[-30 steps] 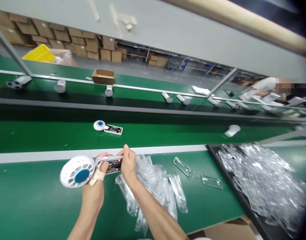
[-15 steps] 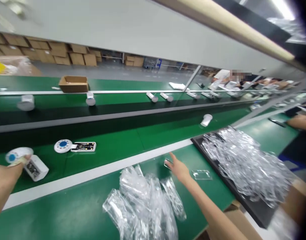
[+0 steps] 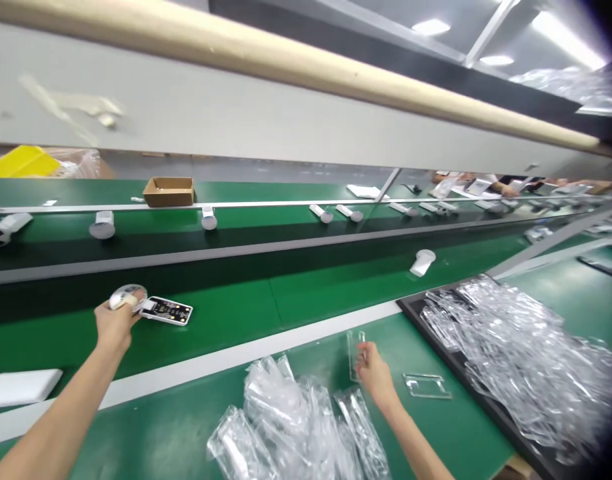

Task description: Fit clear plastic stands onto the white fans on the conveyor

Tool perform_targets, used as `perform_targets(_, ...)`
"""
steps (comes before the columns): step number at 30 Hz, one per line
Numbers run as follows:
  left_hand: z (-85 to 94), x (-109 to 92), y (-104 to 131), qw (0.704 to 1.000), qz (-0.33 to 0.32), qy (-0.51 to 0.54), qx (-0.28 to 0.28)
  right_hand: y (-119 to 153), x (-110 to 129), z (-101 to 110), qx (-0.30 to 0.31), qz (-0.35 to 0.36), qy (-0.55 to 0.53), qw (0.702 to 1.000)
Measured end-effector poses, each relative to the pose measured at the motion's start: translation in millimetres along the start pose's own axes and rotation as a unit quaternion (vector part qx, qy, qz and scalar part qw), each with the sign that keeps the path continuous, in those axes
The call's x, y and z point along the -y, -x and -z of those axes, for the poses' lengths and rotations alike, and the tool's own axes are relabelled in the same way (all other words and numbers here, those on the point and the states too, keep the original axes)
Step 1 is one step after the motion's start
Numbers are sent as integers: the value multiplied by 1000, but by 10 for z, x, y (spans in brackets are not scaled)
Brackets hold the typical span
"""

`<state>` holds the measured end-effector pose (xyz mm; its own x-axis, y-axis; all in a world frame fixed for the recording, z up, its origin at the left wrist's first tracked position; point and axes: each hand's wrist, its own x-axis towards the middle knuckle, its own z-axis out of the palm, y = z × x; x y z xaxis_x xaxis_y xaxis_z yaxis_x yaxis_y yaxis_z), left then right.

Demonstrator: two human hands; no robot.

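My left hand (image 3: 115,325) is closed on the round end of a white device (image 3: 167,311), whose rectangular part shows a dark circuit board, over the green belt. My right hand (image 3: 373,373) pinches a clear rectangular plastic frame (image 3: 353,357) above the green table. A second clear frame (image 3: 427,386) lies on the table to the right of that hand. Clear plastic bags (image 3: 291,420) are heaped to its left. Part of a white casing (image 3: 21,388) shows at the left edge, beside my left forearm.
A black tray (image 3: 466,373) heaped with clear plastic parts stands at the right. White devices (image 3: 102,225) line the far belt, near an open cardboard box (image 3: 169,193). A shelf edge (image 3: 286,127) crosses above. People's hands show at the far right.
My left hand has moved right and now holds the device that lay on the belt; the earlier one is released. The clear frame at my right hand now stands more upright. The view has shifted.
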<state>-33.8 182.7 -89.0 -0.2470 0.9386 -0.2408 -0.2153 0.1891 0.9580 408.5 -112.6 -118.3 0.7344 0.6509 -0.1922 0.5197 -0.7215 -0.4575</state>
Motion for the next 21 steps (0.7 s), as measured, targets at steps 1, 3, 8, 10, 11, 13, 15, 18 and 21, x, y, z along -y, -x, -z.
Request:
perform_targets(1, -53, -75, 101, 999, -34, -5, -13, 2, 69, 34, -7, 9, -47, 999)
perform_targets(3, -199, -222, 373, 993, -106, -39, -22, 62, 332, 94, -8, 46, -169, 985)
perform_targets(8, -610, -430, 1236, 991, -54, -30, 116, 698, 1453, 98, 74, 216, -272, 935)
perform_targets(10, -703, -446, 1543, 987, 10, -11, 160, 1033, 1827, 33, 77, 273, -202, 938)
perform_targets(11, -731, -449, 1676, 984, 33, -6, 177, 1177, 1957, -6, 68, 299, -166, 937)
perform_targets(13, -758, -458, 1894, 980, 57, 1, 192, 1394, 2098, -87, 50, 334, -100, 936)
perform_targets(15, -759, -480, 2044, 981, 58, -1, 182, 1516, 2117, -164, 32, 348, -58, 935)
perform_targets(18, -733, -523, 2150, 988, 49, 1, 145, 1583, 2033, -270, -14, 362, -30, 932)
perform_targets(21, -689, -522, 2183, 990, 57, 30, 125, 1585, 1922, -348, -30, 386, -30, 922)
